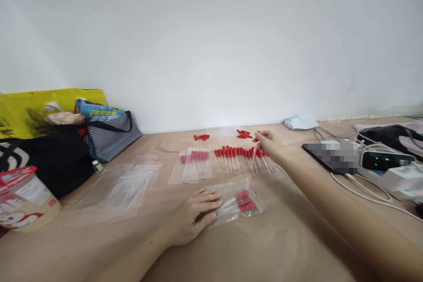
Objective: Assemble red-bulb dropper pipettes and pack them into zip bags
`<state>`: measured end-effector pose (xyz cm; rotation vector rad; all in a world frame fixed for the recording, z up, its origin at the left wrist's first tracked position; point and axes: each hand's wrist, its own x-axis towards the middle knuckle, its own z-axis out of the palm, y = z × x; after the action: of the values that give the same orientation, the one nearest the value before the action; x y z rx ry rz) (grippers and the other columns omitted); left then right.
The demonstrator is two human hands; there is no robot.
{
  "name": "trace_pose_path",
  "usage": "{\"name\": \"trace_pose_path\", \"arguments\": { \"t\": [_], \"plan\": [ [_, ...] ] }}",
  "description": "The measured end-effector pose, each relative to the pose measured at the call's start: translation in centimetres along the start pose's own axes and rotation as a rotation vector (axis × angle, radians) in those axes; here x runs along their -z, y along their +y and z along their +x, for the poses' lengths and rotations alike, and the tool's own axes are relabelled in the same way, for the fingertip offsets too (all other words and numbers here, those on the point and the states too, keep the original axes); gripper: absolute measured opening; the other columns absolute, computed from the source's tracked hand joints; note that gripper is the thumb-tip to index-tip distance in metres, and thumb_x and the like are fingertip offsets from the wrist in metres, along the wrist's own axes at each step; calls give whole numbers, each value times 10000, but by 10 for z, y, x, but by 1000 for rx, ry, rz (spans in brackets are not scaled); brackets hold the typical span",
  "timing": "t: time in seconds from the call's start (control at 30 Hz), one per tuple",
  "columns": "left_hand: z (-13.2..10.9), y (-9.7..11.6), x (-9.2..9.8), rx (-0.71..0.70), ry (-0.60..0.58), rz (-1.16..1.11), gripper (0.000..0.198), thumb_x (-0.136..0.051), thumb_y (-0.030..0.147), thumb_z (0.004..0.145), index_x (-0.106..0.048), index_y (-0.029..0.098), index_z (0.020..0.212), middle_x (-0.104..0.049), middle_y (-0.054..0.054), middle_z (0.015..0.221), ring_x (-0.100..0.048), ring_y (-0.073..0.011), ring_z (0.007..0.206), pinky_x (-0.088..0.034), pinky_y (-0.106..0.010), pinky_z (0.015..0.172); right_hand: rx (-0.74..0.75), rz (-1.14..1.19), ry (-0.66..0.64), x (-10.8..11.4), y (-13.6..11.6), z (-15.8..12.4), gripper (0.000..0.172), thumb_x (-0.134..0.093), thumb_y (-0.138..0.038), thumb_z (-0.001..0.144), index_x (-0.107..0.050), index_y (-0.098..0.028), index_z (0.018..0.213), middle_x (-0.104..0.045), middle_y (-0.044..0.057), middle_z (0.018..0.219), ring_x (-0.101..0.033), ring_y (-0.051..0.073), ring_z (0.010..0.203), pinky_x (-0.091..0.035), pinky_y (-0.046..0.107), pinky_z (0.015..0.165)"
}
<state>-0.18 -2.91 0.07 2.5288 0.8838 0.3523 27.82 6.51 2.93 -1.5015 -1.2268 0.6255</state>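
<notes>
My left hand (198, 213) is closed on the left end of a clear zip bag (228, 216) holding several red-bulbed droppers (245, 201). My right hand (268, 142) reaches over the right part of a row of red-bulbed droppers (233, 153), its fingers pinched on a dropper (254, 155) whose thin clear tube hangs down. Left of that row, more droppers (200, 155) lie on small clear bags (175, 176). Behind are two small groups of red bulbs, one on the left (201, 137) and one beside my right hand (243, 134).
Flat clear bags (128, 185) lie on the table (280, 246) at left. Farther left are a plastic tub (29, 198), a black bag (62, 163), a striped bag (110, 136) and a tiny bottle (98, 166). At right are a phone (330, 157), chargers (396, 180) and cables.
</notes>
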Motion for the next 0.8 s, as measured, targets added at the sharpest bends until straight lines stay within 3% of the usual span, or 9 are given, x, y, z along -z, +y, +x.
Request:
{"name": "trace_pose_path", "arguments": {
  "t": [0.07, 0.17, 0.37, 0.6, 0.8],
  "plan": [
    [0, -1, 0, -9, 2, 8, 341, -394, 318, 870, -461, 280, 1202, -456, -10, 1273, -382, -174, 1190, -223, -413, 1037, -25, 298, 73, 16, 2, -21, 194, -510, -353, 730, -436, -193, 812, -562, -24, 611, -482, 75, 412, -378, 187, 380],
    [1, 0, 0, -15, 6, 16, 357, -395, 315, 868, -437, 283, 1221, -461, -5, 1270, -378, -178, 1193, -231, -415, 1035, -80, 475, 56, 31, 14, -54, 301, -597, -378, 665, -437, -199, 847, -521, -58, 558, -487, 75, 420, -399, 181, 386],
    [1, 4, 2, 12, 25, 14, 387, -419, 316, 852, -423, 261, 1235, -478, -21, 1255, -392, -197, 1181, -259, -426, 1020, -139, 575, 49, 24, 39, -82, 383, -632, -448, 607, -417, -217, 825, -539, -50, 631, -545, 94, 486, -482, 236, 472],
    [-1, 3, 0, 66, 29, 7, 408, -431, 339, 842, -413, 257, 1242, -451, -30, 1279, -349, -218, 1209, -265, -439, 1013, -203, 608, -59, 7, 42, -93, 301, -592, -408, 661, -385, -234, 792, -552, -18, 670, -597, 139, 596, -524, 296, 598],
    [-1, 6, 1, 57, 37, 6, 410, -440, 325, 840, -407, 258, 1243, -465, -22, 1267, -365, -210, 1200, -260, -432, 1017, -294, 626, -188, 6, 37, -105, 332, -644, -363, 641, -387, -214, 789, -573, -25, 646, -590, 105, 528, -502, 235, 524]
  ]
}}
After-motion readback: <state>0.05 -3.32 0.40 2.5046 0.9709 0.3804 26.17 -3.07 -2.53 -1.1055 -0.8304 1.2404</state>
